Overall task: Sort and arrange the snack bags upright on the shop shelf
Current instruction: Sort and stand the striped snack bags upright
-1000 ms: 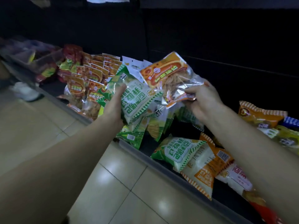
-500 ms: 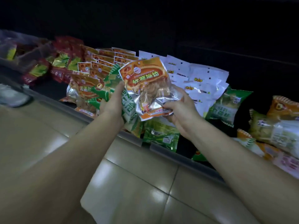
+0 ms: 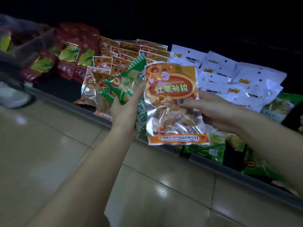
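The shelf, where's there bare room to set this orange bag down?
One dark bare strip of shelf shows in front of the red bags, left of the orange bags. From those orange bags through the white bags to the green bags, packets overlap with no gap.

I see both bare forearms reaching forward. My left hand is curled, gripping, thumb up. My right hand pinches, its dark-nailed thumb laid flat across the front.
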{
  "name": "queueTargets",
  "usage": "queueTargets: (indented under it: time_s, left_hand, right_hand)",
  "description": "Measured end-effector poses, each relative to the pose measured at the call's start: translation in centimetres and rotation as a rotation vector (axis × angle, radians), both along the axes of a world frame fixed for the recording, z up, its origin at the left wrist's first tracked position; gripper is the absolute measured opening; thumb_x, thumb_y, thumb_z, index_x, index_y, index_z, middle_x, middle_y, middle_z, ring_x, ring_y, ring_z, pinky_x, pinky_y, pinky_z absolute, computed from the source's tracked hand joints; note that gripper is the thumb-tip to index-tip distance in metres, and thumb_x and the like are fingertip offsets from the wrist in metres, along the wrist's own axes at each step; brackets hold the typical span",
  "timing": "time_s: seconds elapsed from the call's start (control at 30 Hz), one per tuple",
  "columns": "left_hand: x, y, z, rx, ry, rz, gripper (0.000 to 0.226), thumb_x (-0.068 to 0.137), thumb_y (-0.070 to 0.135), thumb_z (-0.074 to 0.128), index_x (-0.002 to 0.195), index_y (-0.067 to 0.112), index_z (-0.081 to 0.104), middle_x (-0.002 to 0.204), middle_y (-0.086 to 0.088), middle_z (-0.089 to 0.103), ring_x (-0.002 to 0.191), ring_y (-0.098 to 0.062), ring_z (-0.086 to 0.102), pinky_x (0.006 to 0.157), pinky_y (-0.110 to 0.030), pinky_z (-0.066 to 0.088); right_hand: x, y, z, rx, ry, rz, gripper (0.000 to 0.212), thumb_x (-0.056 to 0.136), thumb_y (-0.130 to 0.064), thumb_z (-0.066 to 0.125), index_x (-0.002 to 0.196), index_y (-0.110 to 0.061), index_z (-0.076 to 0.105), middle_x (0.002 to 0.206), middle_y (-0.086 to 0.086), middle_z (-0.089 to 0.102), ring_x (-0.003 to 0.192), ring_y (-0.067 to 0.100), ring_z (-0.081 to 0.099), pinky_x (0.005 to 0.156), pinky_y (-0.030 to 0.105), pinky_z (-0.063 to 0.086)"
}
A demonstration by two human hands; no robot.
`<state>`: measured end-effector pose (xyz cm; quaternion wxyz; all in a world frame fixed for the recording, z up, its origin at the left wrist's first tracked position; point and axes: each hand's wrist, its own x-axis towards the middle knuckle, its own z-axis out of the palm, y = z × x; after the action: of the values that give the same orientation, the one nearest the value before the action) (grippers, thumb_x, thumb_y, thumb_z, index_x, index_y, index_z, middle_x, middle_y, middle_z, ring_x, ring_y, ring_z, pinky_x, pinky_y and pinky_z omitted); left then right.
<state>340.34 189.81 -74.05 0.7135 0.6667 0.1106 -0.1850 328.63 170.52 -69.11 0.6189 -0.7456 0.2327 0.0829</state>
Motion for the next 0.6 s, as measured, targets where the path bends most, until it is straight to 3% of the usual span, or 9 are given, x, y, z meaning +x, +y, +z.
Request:
queueTargets:
  time_s: [0.13, 0.23, 0.3, 0.37, 0.43, 0.5, 0.6]
  left_hand:
    - [3.2, 3.7, -0.3, -0.024, -0.057, 0.154, 0.131, 0.029, 0.082, 0.088, 0.142, 0.027, 0.052, 0.137, 0.003, 0.062, 0.116, -0.023, 0.067, 0.097, -0.048, 0.055]
    - [6.1, 8.0, -0.9, 0.008, -0.159, 0.344, 0.125, 0.037, 0.078, 0.088, 0.142, 0.022, 0.050, 0.145, 0.000, 0.052, 0.122, -0.018, 0.062, 0.104, -0.042, 0.052]
    - [7.8, 11.1, -1.9, 0.046, -0.196, 0.455, 0.097, 0.041, 0.075, 0.088, 0.121, 0.029, 0.058, 0.139, 0.001, 0.053, 0.116, -0.015, 0.065, 0.102, -0.038, 0.053]
    - [9.2, 14.1, -3.3, 0.066, -0.193, 0.571, 0.077, 0.038, 0.076, 0.088, 0.100, 0.040, 0.062, 0.133, 0.000, 0.055, 0.105, -0.015, 0.070, 0.094, -0.037, 0.058]
    - [10.2, 16.9, -5.0, 0.132, -0.141, 0.679, 0.088, 0.030, 0.081, 0.087, 0.105, 0.041, 0.065, 0.141, -0.005, 0.052, 0.114, -0.019, 0.067, 0.092, -0.038, 0.059]
    - [10.9, 19.0, -6.3, 0.179, -0.089, 0.774, 0.105, 0.030, 0.084, 0.084, 0.121, 0.037, 0.064, 0.154, -0.012, 0.039, 0.133, -0.025, 0.054, 0.098, -0.038, 0.056]
    - [11.6, 20.3, -7.4, 0.219, -0.020, 0.819, 0.084, 0.045, 0.077, 0.083, 0.116, 0.038, 0.063, 0.160, -0.015, 0.024, 0.142, -0.027, 0.041, 0.108, -0.027, 0.043]
  right_hand:
    - [5.5, 2.9, -0.5, 0.091, -0.135, -0.089, 0.022, 0.094, -0.019, 0.070, 0.115, -0.012, 0.071, 0.097, -0.004, 0.076, 0.075, 0.005, 0.068, 0.069, 0.022, 0.047]
    - [10.1, 6.1, -1.0, 0.308, -0.185, -0.208, 0.016, 0.098, -0.009, 0.063, 0.110, -0.001, 0.070, 0.099, 0.013, 0.071, 0.085, 0.024, 0.063, 0.076, 0.031, 0.046]
    - [13.6, 9.1, -1.4, 0.362, -0.192, -0.271, 0.021, 0.097, -0.005, 0.061, 0.114, 0.005, 0.068, 0.095, 0.018, 0.071, 0.076, 0.033, 0.065, 0.067, 0.036, 0.051]
    - [17.1, 12.2, -2.0, 0.359, -0.183, -0.329, 0.023, 0.091, -0.004, 0.066, 0.114, 0.000, 0.068, 0.095, 0.017, 0.076, 0.075, 0.033, 0.074, 0.067, 0.044, 0.062]
    - [20.3, 14.6, -2.9, 0.277, -0.189, -0.381, 0.017, 0.082, -0.008, 0.072, 0.099, -0.009, 0.070, 0.093, 0.015, 0.077, 0.082, 0.037, 0.075, 0.076, 0.058, 0.061]
    - [23.3, 16.3, -3.9, 0.232, -0.204, -0.426, 0.016, 0.073, -0.013, 0.073, 0.088, -0.014, 0.067, 0.092, 0.012, 0.077, 0.086, 0.038, 0.074, 0.081, 0.060, 0.060]
    - [26.4, 18.9, -4.8, 0.222, -0.202, -0.483, 0.017, 0.076, -0.009, 0.069, 0.085, -0.019, 0.060, 0.096, 0.009, 0.073, 0.091, 0.035, 0.070, 0.087, 0.055, 0.059]
